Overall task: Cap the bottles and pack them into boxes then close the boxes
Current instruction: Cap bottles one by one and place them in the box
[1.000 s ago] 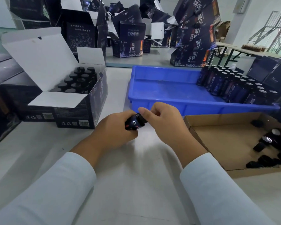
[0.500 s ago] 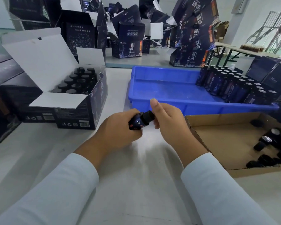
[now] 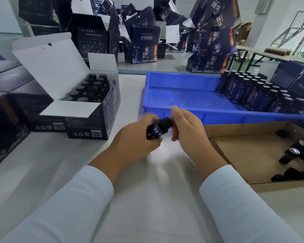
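My left hand (image 3: pixel 135 140) grips a small dark blue bottle (image 3: pixel 154 132), tilted with its neck toward the right. My right hand (image 3: pixel 187 129) pinches the black cap (image 3: pixel 165 122) on that neck between thumb and fingers. An open dark box (image 3: pixel 98 109) to the left holds several capped bottles (image 3: pixel 91 87) upright, its white lid flaps raised. A blue tray (image 3: pixel 182 95) behind my hands carries several uncapped bottles (image 3: pixel 256 92) at its right end. A shallow cardboard box (image 3: pixel 249 148) on the right holds loose black caps (image 3: pixel 295 153).
Closed dark boxes (image 3: pixel 11 95) are stacked along the left edge. Many empty open boxes (image 3: pixel 144 44) stand and lean at the back of the white table. A folding table (image 3: pixel 263 57) and metal frame stand far right.
My right hand's fingers have turned around the cap and opened out from covering it, so the cap now shows. The bottle stayed in my left hand, raised slightly.
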